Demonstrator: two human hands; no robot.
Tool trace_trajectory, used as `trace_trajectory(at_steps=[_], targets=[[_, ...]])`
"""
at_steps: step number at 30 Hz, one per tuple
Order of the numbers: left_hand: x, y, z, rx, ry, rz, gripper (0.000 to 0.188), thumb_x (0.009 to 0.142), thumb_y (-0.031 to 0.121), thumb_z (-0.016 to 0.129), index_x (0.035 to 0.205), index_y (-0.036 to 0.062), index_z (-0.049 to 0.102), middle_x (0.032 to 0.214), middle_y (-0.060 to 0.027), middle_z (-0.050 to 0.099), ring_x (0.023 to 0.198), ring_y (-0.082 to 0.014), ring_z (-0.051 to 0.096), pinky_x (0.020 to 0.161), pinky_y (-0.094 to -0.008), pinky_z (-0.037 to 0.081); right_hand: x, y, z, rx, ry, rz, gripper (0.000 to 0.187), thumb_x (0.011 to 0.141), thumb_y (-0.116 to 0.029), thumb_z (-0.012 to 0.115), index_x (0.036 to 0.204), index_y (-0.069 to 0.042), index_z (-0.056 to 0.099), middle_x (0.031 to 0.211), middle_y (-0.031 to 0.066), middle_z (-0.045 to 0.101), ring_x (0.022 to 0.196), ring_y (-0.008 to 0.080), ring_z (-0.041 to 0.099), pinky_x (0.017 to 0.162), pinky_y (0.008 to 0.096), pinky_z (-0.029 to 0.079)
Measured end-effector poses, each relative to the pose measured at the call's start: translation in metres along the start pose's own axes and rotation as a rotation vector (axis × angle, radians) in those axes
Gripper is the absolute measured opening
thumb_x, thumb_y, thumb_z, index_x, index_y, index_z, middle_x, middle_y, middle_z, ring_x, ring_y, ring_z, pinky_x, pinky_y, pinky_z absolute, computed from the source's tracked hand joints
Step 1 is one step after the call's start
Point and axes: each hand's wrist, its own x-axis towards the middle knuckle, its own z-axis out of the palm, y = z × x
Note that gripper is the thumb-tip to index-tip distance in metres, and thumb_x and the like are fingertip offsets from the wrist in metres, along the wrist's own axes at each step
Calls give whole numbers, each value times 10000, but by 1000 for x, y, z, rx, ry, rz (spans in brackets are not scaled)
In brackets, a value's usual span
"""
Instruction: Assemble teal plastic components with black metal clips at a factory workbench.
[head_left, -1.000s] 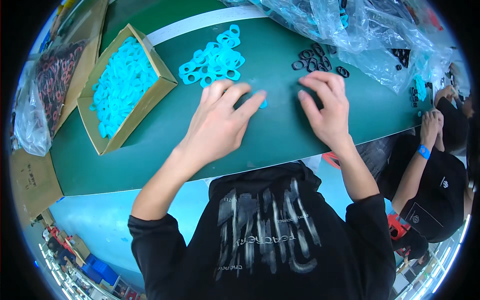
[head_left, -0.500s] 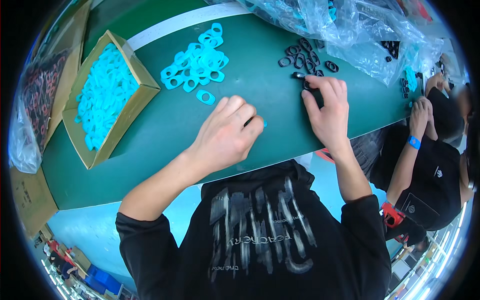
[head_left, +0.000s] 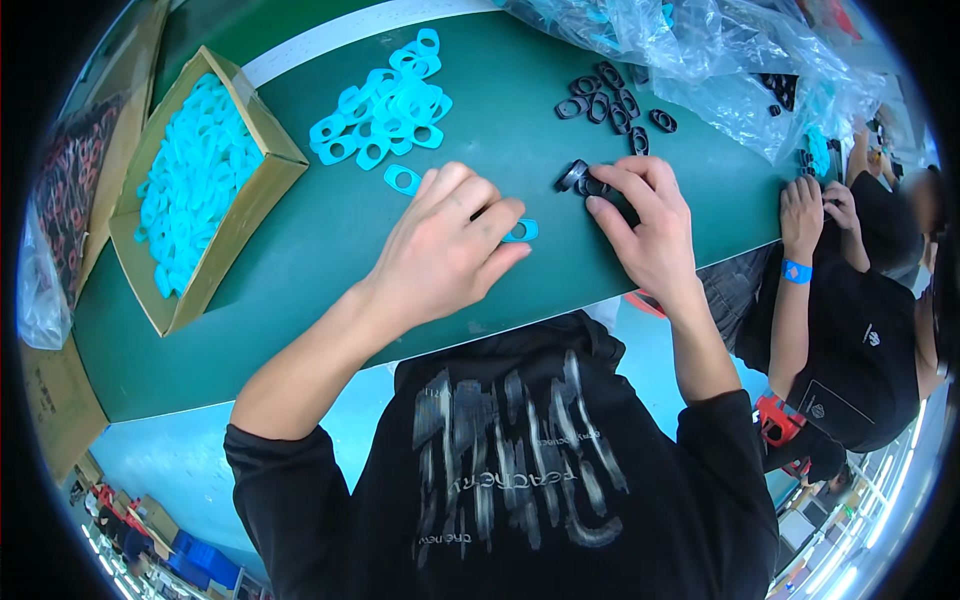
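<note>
Head view suggests much remains: the right hand (head_left: 648, 208) pinches a black ring (head_left: 593, 184) at the tabletop (head_left: 250, 345) in a narrow grip, the left hand (head_left: 440, 240) curls beside a turquoise ring (head_left: 525, 239), its hold impossible to tell, with turquoise pile (head_left: 395, 108) and black pile (head_left: 628, 100) waiting, no finished piece discernible.

The worktop (head_left: 270, 310) is looking smooth. At ten o'clock, the box (head_left: 241, 230) is showing matt cardboard; at eleven, turquoise rings (head_left: 405, 105) are showing smooth plastic; at one, black rings (head_left: 609, 111) and a plastic bag (head_left: 720, 70) are gleaming.
</note>
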Motion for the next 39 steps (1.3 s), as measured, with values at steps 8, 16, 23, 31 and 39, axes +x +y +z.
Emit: trace_trajectory(at_steps=[8, 16, 23, 31, 39], targets=[[53, -4, 29, 54, 40, 23, 279, 795, 130, 796, 1024, 20, 682, 922, -101, 606, 893, -303, 574, 818, -400, 479, -4, -11, 1, -29, -78, 13, 236, 812, -72, 781, 1021, -4, 692, 993, 116, 628, 967, 289, 631, 831, 381, 530], [42, -17, -11, 69, -1, 64, 109, 773, 4, 719, 865, 39, 672, 889, -104, 572, 906, -296, 557, 810, -398, 472, -19, -4, -8, 52, -55, 62, 247, 787, -79, 782, 1022, -31, 722, 969, 113, 602, 941, 311, 584, 828, 411, 496], [-33, 12, -30, 119, -9, -176, 245, 719, -46, 771, 944, 28, 709, 1045, -98, 594, 962, -300, 561, 813, -392, 477, -4, -8, -1, 38, -106, -100, 245, 791, -91, 800, 1008, -16, 715, 982, 111, 610, 927, 276, 597, 817, 358, 503], [-48, 7, -24, 130, 134, -178, 333, 736, -41, 771, 1057, 25, 715, 999, -98, 628, 900, -293, 586, 787, -397, 477, 17, -18, -19, -34, -366, 75, 404, 744, -210, 870, 1048, -20, 684, 960, 104, 591, 849, 245, 592, 787, 349, 508], [-45, 12, -30, 133, 67, -269, 347, 758, 1, 778, 1092, 45, 693, 920, -85, 592, 900, -284, 552, 802, -393, 463, 39, -5, -16, 34, -488, -296, 373, 775, -104, 808, 1111, -36, 662, 935, 99, 577, 811, 268, 603, 721, 378, 506]])
